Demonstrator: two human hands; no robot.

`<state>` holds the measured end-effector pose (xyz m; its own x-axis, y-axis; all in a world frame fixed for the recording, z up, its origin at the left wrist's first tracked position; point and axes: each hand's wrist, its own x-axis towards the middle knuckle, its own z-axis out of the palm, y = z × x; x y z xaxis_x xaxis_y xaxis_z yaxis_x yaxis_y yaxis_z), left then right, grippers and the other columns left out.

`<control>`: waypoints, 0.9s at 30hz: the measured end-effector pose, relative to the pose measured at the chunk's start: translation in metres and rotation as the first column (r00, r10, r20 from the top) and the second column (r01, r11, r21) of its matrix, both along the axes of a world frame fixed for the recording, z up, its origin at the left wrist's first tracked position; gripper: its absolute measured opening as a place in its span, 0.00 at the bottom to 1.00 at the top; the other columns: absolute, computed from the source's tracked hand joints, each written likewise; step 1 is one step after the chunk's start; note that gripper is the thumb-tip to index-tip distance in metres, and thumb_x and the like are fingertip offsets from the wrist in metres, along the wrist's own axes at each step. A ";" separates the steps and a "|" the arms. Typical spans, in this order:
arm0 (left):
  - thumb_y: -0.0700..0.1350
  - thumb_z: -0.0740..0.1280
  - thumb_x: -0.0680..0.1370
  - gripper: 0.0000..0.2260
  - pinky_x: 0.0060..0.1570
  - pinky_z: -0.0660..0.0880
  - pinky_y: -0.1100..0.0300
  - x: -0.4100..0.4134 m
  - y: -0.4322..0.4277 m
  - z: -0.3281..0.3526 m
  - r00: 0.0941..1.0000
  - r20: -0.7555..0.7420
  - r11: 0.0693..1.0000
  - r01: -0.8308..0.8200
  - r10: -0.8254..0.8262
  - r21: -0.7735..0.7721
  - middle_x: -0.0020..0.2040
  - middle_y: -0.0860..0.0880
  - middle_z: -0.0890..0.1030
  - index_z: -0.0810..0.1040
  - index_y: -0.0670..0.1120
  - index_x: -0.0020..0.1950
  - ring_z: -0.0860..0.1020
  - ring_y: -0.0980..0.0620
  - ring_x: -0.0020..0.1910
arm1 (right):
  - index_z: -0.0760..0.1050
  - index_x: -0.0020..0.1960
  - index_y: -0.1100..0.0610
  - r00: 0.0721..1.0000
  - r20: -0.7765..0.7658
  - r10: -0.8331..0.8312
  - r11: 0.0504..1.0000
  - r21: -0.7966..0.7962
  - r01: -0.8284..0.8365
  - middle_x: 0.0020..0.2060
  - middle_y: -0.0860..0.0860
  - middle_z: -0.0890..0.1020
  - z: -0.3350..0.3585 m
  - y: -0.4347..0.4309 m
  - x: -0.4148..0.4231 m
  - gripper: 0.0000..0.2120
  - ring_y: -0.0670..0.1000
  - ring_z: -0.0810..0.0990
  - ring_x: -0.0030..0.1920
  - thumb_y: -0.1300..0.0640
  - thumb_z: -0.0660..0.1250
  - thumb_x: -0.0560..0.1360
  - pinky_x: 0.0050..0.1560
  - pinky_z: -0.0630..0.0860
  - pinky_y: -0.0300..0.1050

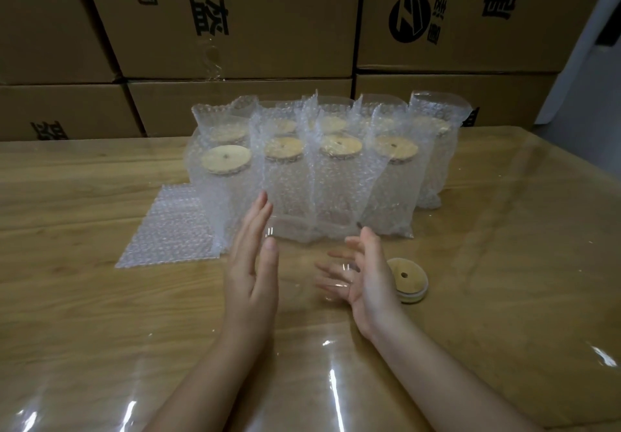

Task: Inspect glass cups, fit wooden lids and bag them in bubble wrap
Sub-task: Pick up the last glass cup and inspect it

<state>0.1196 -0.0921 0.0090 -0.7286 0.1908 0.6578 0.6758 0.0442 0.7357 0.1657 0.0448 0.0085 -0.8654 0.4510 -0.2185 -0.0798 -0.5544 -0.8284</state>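
A clear glass cup [302, 260] is pressed between my two palms just above the table; it is almost invisible, given away only by glints and a faint rim. My left hand [252, 263] lies flat against its left side with the fingers straight. My right hand [363, 273] cups its right side, and the spread fingers look blurred through the glass. A small stack of round wooden lids [407, 279], each with a centre hole, lies just right of my right hand. Flat bubble wrap bags [168, 230] lie to the left.
Several bagged cups with wooden lids [322, 176] stand in two rows behind my hands. The wooden table [504, 263] has a glossy clear cover. Stacked cardboard boxes [235, 28] form a wall behind the table.
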 end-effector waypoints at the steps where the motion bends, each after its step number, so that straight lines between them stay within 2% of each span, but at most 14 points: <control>1: 0.55 0.56 0.79 0.18 0.69 0.66 0.61 -0.001 0.001 0.001 0.988 0.149 0.998 0.031 -0.039 0.054 0.71 0.64 0.68 0.68 0.60 0.70 0.66 0.60 0.72 | 0.70 0.55 0.55 0.997 -0.058 -0.044 0.995 0.090 0.049 0.51 0.58 0.77 0.000 0.002 0.000 0.17 0.54 0.84 0.41 0.42 0.60 0.77 0.34 0.81 0.51; 3: 0.59 0.58 0.77 0.15 0.64 0.69 0.62 -0.005 0.004 0.003 0.905 0.408 0.980 0.044 -0.121 0.193 0.67 0.66 0.72 0.70 0.66 0.64 0.69 0.64 0.68 | 0.70 0.56 0.53 0.973 -0.216 -0.086 0.939 0.308 0.151 0.49 0.53 0.77 -0.002 0.006 0.001 0.19 0.54 0.83 0.46 0.42 0.66 0.73 0.38 0.82 0.51; 6: 0.53 0.59 0.80 0.12 0.50 0.79 0.55 -0.014 0.005 0.005 0.681 0.660 0.909 0.019 -0.316 0.416 0.58 0.54 0.82 0.76 0.55 0.60 0.81 0.54 0.56 | 0.69 0.57 0.51 0.910 -0.413 -0.044 0.800 0.530 0.279 0.49 0.49 0.77 -0.003 0.011 0.006 0.19 0.50 0.81 0.51 0.45 0.63 0.69 0.44 0.81 0.52; 7: 0.54 0.61 0.78 0.15 0.46 0.80 0.53 -0.015 0.003 0.006 0.592 0.707 0.886 0.025 -0.386 0.463 0.54 0.51 0.84 0.78 0.51 0.61 0.83 0.50 0.51 | 0.69 0.57 0.51 0.896 -0.443 -0.028 0.764 0.568 0.305 0.49 0.50 0.78 -0.003 0.013 0.007 0.18 0.52 0.81 0.51 0.45 0.62 0.70 0.45 0.80 0.58; 9: 0.57 0.64 0.72 0.22 0.45 0.82 0.50 -0.013 -0.003 0.010 0.437 0.755 0.856 0.076 -0.489 0.511 0.54 0.45 0.84 0.81 0.44 0.58 0.83 0.42 0.51 | 0.70 0.57 0.52 0.881 -0.473 0.006 0.725 0.609 0.322 0.49 0.54 0.78 -0.002 0.016 0.008 0.18 0.63 0.80 0.50 0.46 0.61 0.70 0.44 0.78 0.66; 11: 0.56 0.65 0.70 0.22 0.47 0.81 0.46 -0.012 -0.007 0.011 0.327 0.769 0.830 0.112 -0.550 0.546 0.54 0.40 0.83 0.85 0.40 0.51 0.82 0.38 0.52 | 0.71 0.57 0.55 0.872 -0.489 0.030 0.736 0.601 0.311 0.48 0.58 0.78 -0.001 0.014 0.009 0.19 0.69 0.79 0.49 0.47 0.59 0.70 0.42 0.78 0.66; 13: 0.55 0.64 0.70 0.21 0.47 0.81 0.45 -0.012 -0.006 0.012 0.283 0.744 0.786 0.061 -0.605 0.616 0.51 0.37 0.84 0.86 0.37 0.44 0.83 0.38 0.49 | 0.71 0.57 0.56 0.870 -0.491 0.043 0.755 0.587 0.293 0.48 0.57 0.78 0.001 0.009 0.011 0.19 0.69 0.79 0.49 0.47 0.59 0.71 0.40 0.80 0.61; 15: 0.54 0.62 0.73 0.21 0.42 0.82 0.48 -0.013 -0.004 0.009 0.376 0.700 0.757 0.003 -0.607 0.654 0.47 0.37 0.84 0.86 0.39 0.37 0.84 0.39 0.45 | 0.70 0.57 0.56 0.880 -0.472 0.051 0.798 0.549 0.248 0.47 0.54 0.78 0.002 0.005 0.012 0.20 0.66 0.80 0.46 0.46 0.60 0.70 0.36 0.81 0.53; 17: 0.53 0.61 0.73 0.20 0.42 0.82 0.50 -0.013 -0.005 0.010 0.548 0.631 0.771 0.043 -0.550 0.635 0.47 0.38 0.84 0.85 0.41 0.37 0.84 0.39 0.45 | 0.70 0.56 0.56 0.915 -0.403 0.025 0.860 0.476 0.186 0.46 0.54 0.78 0.003 0.002 0.011 0.21 0.60 0.82 0.43 0.44 0.60 0.69 0.33 0.80 0.49; 20: 0.51 0.59 0.74 0.16 0.49 0.79 0.50 -0.008 -0.005 0.014 0.800 0.431 0.839 0.159 -0.418 0.520 0.53 0.42 0.84 0.83 0.45 0.49 0.82 0.40 0.52 | 0.71 0.53 0.56 0.965 -0.260 -0.031 0.965 0.245 0.097 0.44 0.55 0.78 0.006 -0.003 0.007 0.19 0.56 0.83 0.39 0.42 0.63 0.71 0.29 0.79 0.47; 22: 0.52 0.59 0.75 0.17 0.54 0.78 0.50 -0.003 -0.005 0.014 0.929 0.239 0.916 0.185 -0.281 0.355 0.60 0.48 0.81 0.77 0.48 0.60 0.79 0.44 0.58 | 0.71 0.52 0.58 0.982 -0.183 -0.036 0.993 0.106 0.056 0.44 0.58 0.77 0.007 -0.003 0.004 0.18 0.57 0.83 0.38 0.42 0.60 0.77 0.28 0.79 0.48; 24: 0.51 0.57 0.78 0.19 0.59 0.75 0.47 0.000 -0.005 0.010 0.992 -0.018 0.986 0.128 -0.127 0.105 0.67 0.50 0.75 0.72 0.48 0.68 0.74 0.46 0.65 | 0.70 0.52 0.59 0.988 -0.150 -0.035 0.999 0.032 0.040 0.45 0.59 0.77 0.008 -0.001 0.004 0.17 0.59 0.83 0.38 0.46 0.52 0.81 0.27 0.78 0.48; 25: 0.51 0.55 0.80 0.20 0.61 0.73 0.46 0.001 -0.005 0.008 0.989 -0.132 0.997 0.074 -0.073 0.001 0.70 0.49 0.72 0.69 0.46 0.71 0.72 0.46 0.68 | 0.70 0.52 0.59 0.988 -0.147 -0.038 0.999 0.011 0.040 0.44 0.59 0.77 0.008 0.000 0.004 0.17 0.60 0.82 0.38 0.47 0.51 0.81 0.27 0.78 0.48; 27: 0.51 0.51 0.83 0.20 0.67 0.68 0.47 0.002 -0.007 0.008 0.959 -0.284 0.994 -0.011 -0.020 -0.105 0.73 0.46 0.68 0.64 0.43 0.73 0.68 0.45 0.71 | 0.70 0.52 0.59 0.986 -0.162 -0.048 0.999 0.009 0.050 0.44 0.59 0.77 0.008 0.001 0.005 0.17 0.60 0.82 0.39 0.47 0.51 0.81 0.28 0.79 0.49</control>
